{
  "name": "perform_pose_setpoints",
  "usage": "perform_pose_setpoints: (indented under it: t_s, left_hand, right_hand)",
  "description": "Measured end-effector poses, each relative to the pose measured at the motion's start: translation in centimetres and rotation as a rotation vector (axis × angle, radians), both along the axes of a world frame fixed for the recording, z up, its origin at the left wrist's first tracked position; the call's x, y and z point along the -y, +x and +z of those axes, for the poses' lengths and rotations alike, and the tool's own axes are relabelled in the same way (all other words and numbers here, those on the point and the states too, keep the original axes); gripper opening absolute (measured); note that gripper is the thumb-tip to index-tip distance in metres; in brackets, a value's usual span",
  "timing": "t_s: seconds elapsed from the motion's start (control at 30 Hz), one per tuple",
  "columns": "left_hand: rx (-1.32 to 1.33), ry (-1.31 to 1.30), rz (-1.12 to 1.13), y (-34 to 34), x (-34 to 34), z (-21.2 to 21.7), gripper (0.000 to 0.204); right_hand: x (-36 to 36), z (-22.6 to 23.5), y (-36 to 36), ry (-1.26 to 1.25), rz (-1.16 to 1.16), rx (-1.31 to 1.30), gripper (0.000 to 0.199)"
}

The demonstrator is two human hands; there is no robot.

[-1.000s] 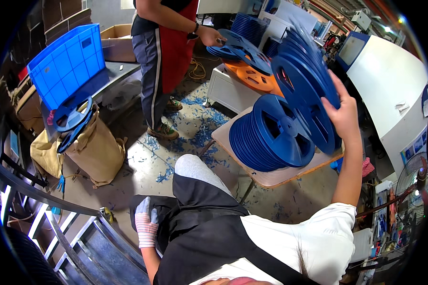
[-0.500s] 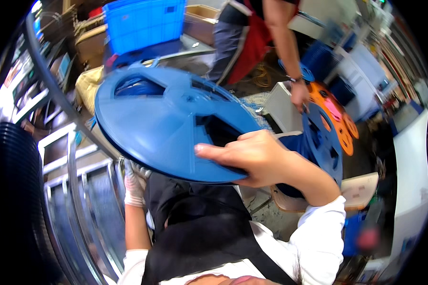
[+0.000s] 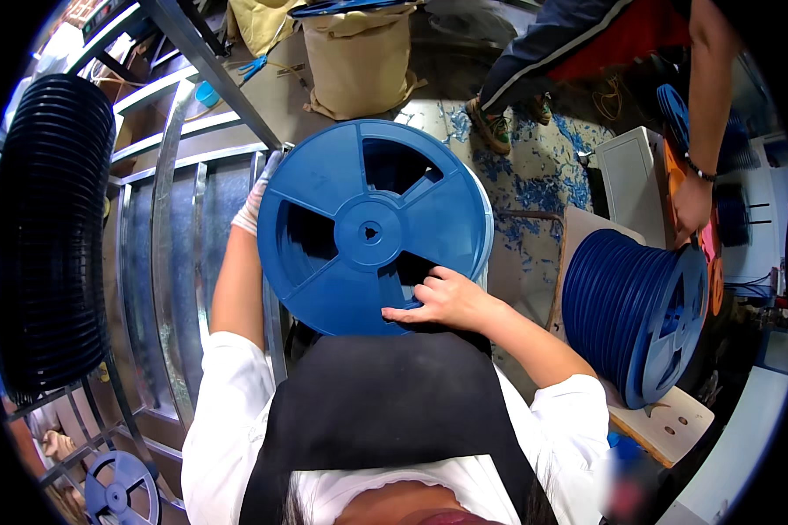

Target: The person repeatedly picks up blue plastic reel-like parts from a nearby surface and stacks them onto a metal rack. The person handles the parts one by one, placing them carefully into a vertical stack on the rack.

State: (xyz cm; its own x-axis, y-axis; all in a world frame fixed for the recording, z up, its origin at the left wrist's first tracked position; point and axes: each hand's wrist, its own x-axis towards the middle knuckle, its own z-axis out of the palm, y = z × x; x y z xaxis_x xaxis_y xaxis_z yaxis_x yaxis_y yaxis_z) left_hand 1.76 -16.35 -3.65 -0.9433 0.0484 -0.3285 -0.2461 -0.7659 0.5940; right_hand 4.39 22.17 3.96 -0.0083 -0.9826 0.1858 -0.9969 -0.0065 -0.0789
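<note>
A large blue plastic reel point(image 3: 368, 229) with spoke openings faces me, held flat in front of my chest. My right hand point(image 3: 442, 300) grips its lower right rim, fingers hooked into an opening. My left hand point(image 3: 256, 199), in a white glove, holds the reel's left edge and is mostly hidden behind it. A row of several blue reels point(image 3: 632, 311) stands on edge on a low wooden board point(image 3: 665, 426) to my right.
A tall stack of dark reels point(image 3: 48, 232) fills a metal rack point(image 3: 179, 219) on my left. Another person point(image 3: 692, 188) stands at the upper right, one hand by orange and blue reels. A tan sack point(image 3: 359, 57) sits on the floor ahead.
I have turned left toward the rack. The reel, held up by my right hand half a second ago, now sits lower in front of me with both hands on it.
</note>
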Motion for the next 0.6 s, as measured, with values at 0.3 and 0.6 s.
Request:
perform_pose_setpoints:
  t_s: [0.3, 0.6]
  left_hand:
    - [0.192, -0.177, -0.169, -1.6, -2.4, 4.0, 0.072]
    - [0.223, -0.087, -0.124, -1.6, -2.0, 3.1, 0.073]
  right_hand:
    - [-3.9, 6.0, -0.2, -0.071, -0.253, 0.233, 0.052]
    - [-4.3, -2.9, 0.4, -0.856, -1.097, 1.819, 0.085]
